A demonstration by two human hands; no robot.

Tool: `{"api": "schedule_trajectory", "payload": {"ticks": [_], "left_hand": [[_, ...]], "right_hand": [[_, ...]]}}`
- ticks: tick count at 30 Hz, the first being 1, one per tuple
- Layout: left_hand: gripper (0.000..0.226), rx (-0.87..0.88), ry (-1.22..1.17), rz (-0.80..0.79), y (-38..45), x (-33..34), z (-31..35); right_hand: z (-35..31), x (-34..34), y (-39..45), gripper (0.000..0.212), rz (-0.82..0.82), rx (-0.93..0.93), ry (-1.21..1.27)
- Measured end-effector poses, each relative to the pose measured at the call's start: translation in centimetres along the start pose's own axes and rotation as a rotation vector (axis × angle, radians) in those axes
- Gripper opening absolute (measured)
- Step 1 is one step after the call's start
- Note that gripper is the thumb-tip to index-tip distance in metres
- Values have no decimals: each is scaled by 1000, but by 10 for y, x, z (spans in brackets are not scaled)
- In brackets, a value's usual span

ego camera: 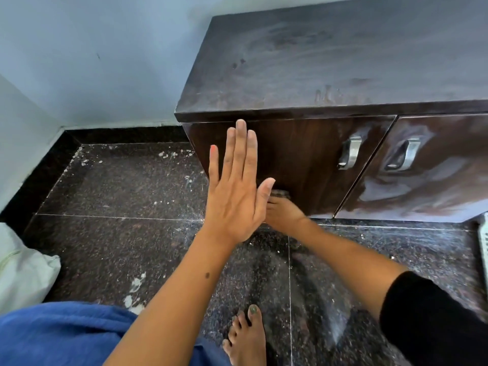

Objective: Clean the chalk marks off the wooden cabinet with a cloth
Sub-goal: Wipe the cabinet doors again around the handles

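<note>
Pale blue painted walls (92,62) meet a dark speckled polished granite floor (126,186) flecked with white dust.

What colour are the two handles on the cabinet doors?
The handles are silver metal, seen clearly in the head view.

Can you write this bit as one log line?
left hand flat on left cabinet door | right hand wiping door bottom with cloth

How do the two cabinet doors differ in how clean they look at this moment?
The left door shows mostly bare dark wood, with whitish smear only near its handle; the right door carries broad white chalky smears across most of its face. The right hand works low on the left door with a mostly hidden cloth; nothing touches the right door. Both have the same metal handle.
</note>
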State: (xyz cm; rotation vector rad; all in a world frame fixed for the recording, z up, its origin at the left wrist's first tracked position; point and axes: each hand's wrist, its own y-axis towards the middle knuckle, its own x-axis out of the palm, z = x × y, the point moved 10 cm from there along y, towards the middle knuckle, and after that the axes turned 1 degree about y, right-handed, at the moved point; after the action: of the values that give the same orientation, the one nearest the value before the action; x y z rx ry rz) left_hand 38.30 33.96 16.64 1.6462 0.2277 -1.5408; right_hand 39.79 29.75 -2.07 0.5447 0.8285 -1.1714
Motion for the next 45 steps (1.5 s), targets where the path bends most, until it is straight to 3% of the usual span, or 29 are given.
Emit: {"api": "schedule_trajectory", "payload": {"ticks": [1,6,8,14,18,23,28,32,36,39,42,45], "left_hand": [[66,36,38,-9,-2,4,3],[65,151,126,-101,-8,25,10],[65,191,171,-124,-12,34,12],[68,157,248,-134,-10,55,15],[71,83,327,-126,-9,66,17],[71,45,362,-118,-8,71,16],[73,18,400,-84,-6,77,17],[73,1,405,-81,-4,80,18],[74,0,404,-90,-5,82,20],[75,-7,379,-84,-4,81,23],[76,-9,321,-70,-4,75,27],[72,39,260,-33,-3,65,40]], "right_hand": [[-12,19,-15,63,-116,-159,-4],[17,76,-98,66,-197,-199,-136],[20,96,-113,66,-301,-230,-182],[-3,99,-94,64,-308,-304,-181],[-31,102,-64,62,-422,-355,-189],[-35,100,-65,60,-397,-371,-171],[-12,129,-118,59,-327,-347,-155],[20,151,-153,71,-269,-215,-79],[15,161,-154,66,-320,-232,-141],[14,122,-125,71,-175,-196,-174],[21,51,-83,69,223,-69,-122],[39,22,-80,62,407,13,-58]]}}
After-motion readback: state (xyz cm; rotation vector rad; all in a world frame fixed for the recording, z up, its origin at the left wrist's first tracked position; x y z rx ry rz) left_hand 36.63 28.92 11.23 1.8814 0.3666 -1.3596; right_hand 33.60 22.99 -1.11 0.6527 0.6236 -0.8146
